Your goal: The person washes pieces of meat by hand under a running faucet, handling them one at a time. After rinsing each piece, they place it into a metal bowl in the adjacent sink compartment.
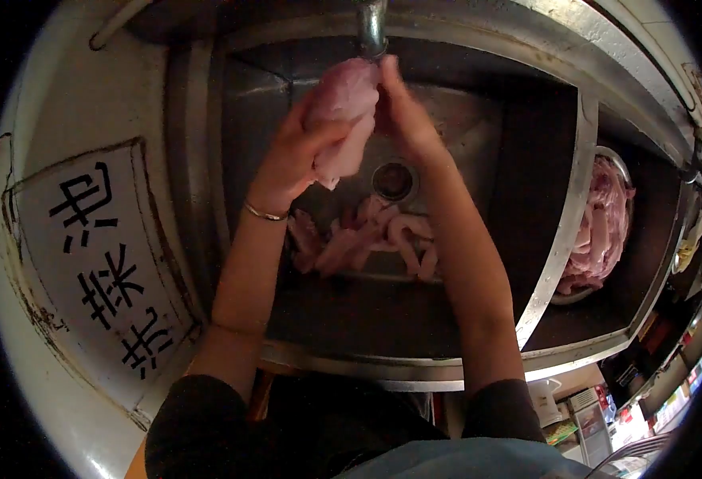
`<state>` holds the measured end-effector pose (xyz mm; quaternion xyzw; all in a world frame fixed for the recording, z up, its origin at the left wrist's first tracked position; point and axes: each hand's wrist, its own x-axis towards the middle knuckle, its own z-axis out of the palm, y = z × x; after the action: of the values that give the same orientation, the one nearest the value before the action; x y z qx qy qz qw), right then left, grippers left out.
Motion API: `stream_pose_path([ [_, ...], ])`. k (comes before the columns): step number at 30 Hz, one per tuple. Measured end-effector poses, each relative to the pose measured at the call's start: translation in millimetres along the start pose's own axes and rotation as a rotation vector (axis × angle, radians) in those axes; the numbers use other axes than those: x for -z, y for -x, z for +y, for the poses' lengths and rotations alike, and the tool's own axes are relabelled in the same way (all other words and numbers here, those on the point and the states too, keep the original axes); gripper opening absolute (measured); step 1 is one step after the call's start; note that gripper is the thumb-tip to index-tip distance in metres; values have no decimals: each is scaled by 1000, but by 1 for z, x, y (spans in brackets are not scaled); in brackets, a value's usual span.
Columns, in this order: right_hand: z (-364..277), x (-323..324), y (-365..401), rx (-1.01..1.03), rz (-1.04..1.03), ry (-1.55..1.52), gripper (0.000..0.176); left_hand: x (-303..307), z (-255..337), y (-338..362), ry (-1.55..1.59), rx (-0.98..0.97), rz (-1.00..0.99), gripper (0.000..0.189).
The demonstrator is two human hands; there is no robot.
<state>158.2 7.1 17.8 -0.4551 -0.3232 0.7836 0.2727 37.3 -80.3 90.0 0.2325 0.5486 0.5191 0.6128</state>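
Observation:
A large piece of raw pale-pink meat (349, 100) is held up just below the tap (372, 28). My left hand (293, 156) grips it from the left, its thumb across the front. On the other side, my right hand (405, 116) is raised close against the meat's edge with its fingers stretched up toward the spout; part of it is turned away and slightly blurred. Several strips of raw meat (367, 235) lie in the sink (462, 120) below my hands, near the round drain (395, 180).
A metal divider (562, 215) separates a second basin on the right, where a bowl heaped with raw meat (604, 223) stands. A sign with black handwritten characters (111, 247) is fixed at the left. Assorted packages (598, 415) show at the lower right.

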Motion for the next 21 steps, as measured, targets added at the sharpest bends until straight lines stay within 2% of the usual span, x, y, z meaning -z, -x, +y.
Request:
stream_pose_path([
  [1, -5, -12, 5, 109, -68, -69, 44, 3, -6, 0, -10, 57, 13, 50],
  [3, -16, -17, 1, 154, -81, 21, 43, 4, -11, 6, -87, 59, 18, 50],
  [5, -17, -17, -13, 399, -15, 124, 43, 6, -14, 8, -163, 55, 22, 50],
  [6, -23, -18, -11, 401, -14, 124, 43, 10, -15, 10, -139, 46, -25, 52],
  [7, -30, -17, -8, 304, 48, 169, 44, 12, -17, 11, -113, 37, -71, 54],
  [8, -36, -16, -6, 205, 109, 215, 46, 13, -19, 11, -110, 36, -70, 54],
  [9, -34, -11, -7, 204, 107, 219, 46, 11, -20, 12, -47, 22, -55, 52],
  [11, -30, -5, -11, 58, -26, -126, 51, 12, -22, 12, 17, 7, -40, 51],
  [12, -31, -9, -1, 106, -115, -167, 43, 14, -24, 11, 39, 0, -11, 50],
  [13, -27, -11, 3, 105, -118, -164, 43, 16, -26, 10, 60, -7, 18, 50],
  [15, -13, -10, 5, 392, -162, 175, 38, 17, -23, 10, 26, 10, 23, 50],
  [21, -9, 22, -26, 165, -58, 315, 32, 11, -15, 18, -11, 38, 22, 53],
])
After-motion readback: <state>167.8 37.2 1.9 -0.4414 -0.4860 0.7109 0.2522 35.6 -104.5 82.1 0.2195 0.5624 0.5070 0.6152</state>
